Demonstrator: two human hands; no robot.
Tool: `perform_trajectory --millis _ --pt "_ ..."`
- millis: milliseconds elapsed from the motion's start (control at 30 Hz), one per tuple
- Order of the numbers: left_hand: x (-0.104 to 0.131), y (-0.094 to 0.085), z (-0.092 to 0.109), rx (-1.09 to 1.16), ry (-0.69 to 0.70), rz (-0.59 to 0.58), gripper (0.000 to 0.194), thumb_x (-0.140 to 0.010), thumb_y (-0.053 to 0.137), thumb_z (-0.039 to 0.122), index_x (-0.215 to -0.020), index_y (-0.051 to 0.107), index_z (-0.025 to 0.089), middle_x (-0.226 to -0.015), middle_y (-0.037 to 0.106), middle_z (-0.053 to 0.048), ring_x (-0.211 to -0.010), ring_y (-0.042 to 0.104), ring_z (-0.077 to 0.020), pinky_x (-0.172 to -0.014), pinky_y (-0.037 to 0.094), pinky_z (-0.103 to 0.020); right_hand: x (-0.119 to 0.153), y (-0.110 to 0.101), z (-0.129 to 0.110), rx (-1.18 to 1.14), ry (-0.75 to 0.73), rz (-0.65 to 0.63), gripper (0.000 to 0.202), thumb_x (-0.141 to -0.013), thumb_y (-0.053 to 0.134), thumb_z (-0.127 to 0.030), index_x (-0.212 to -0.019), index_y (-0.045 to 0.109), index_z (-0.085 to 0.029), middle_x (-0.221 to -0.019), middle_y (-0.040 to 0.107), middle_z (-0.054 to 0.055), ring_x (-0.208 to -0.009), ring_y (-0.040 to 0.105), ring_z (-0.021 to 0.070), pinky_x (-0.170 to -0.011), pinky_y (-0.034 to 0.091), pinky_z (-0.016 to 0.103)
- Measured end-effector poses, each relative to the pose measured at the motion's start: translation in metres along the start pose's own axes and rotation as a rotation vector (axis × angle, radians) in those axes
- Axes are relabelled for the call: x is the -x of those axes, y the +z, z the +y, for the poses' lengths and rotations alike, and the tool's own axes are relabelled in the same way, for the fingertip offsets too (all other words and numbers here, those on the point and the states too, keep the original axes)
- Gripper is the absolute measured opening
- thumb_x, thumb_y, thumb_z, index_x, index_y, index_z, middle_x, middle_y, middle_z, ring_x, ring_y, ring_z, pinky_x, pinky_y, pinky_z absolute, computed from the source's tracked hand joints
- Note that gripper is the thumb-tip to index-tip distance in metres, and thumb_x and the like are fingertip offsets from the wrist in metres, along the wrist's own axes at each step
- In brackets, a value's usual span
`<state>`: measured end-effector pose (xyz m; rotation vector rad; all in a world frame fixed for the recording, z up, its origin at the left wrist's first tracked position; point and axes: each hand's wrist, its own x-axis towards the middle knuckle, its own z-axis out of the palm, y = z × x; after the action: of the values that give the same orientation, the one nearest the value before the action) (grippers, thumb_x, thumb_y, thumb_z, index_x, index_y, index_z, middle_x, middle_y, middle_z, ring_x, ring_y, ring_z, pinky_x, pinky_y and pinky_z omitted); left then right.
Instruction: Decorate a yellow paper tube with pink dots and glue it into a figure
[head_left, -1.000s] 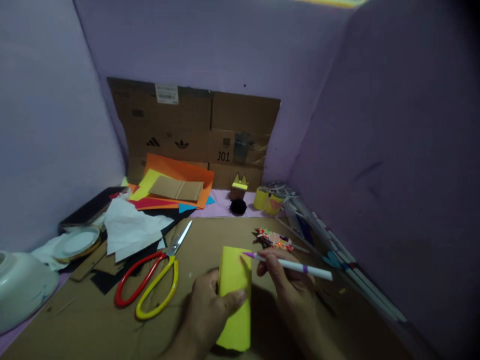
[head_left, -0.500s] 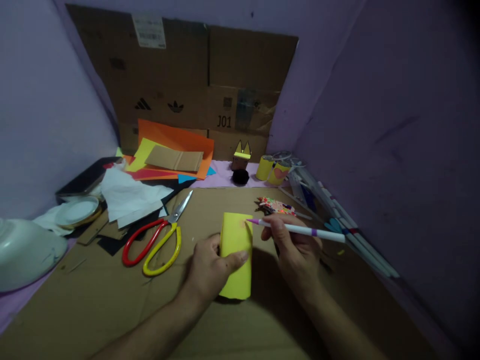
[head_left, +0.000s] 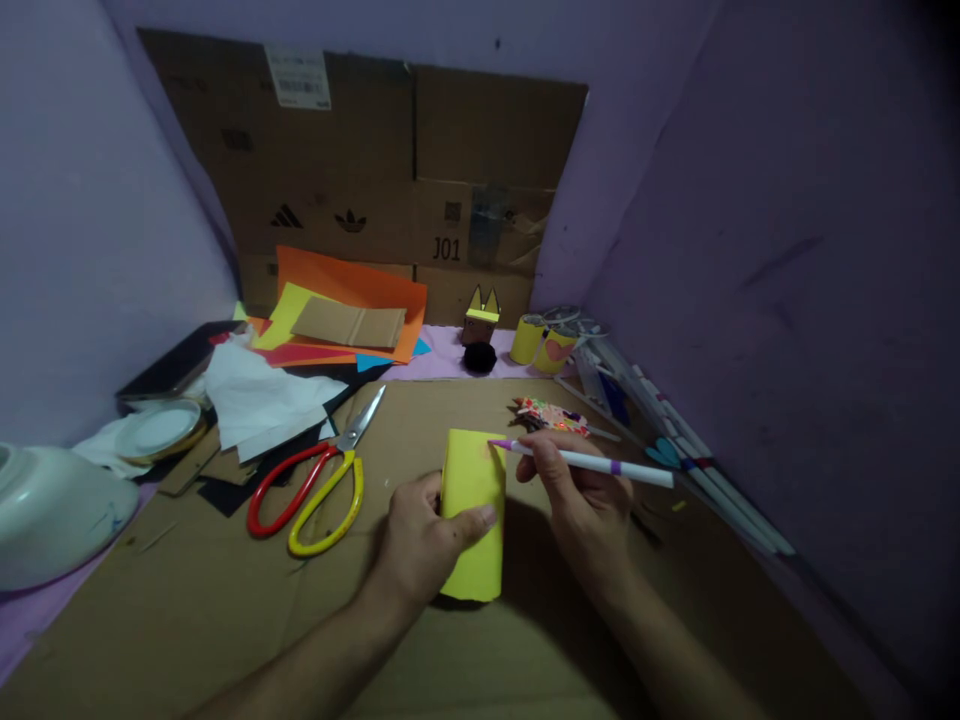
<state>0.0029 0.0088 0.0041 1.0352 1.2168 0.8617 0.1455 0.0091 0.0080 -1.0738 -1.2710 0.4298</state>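
Purple walls [head_left: 765,250] flank a cardboard sheet [head_left: 480,665]. Just below centre, the left hand [head_left: 421,535] pinches yellow paper [head_left: 474,485] between thumb and fingers, seemingly to steady it; the right hand [head_left: 585,490] pinches a marker [head_left: 637,472], its tip at the paper's upper end.

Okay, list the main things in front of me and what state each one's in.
Yellow piece: held by the left hand
Pen: uncapped, held in the right hand, tip at the yellow piece's upper end
Scissors: lying flat, handles spread, blades seemingly together
Bowl: upside down
Cardboard panel: standing upright
Orange sheet: partly covered
White paper: lying loose
Small roll with heart: standing upright
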Motion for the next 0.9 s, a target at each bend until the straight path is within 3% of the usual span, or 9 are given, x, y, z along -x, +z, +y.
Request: perform_trajectory --millis 900 --pt "-0.0022 0.0001 -0.0014 -0.020 0.011 0.005 0.029 -0.053 0.069 0.029 -0.074 0.066 0.010 -0.059 0.061 -0.002 -0.053 0.052 -0.0143 -0.048 0.042 -0.024 0.0024 0.0007 -0.0013 -0.029 0.026 -0.052 0.014 -0.083 0.058 -0.022 -0.074 0.069 -0.020 -0.056 0.063 -0.002 -0.054 0.061 0.0133 -0.052 0.051 0.024"
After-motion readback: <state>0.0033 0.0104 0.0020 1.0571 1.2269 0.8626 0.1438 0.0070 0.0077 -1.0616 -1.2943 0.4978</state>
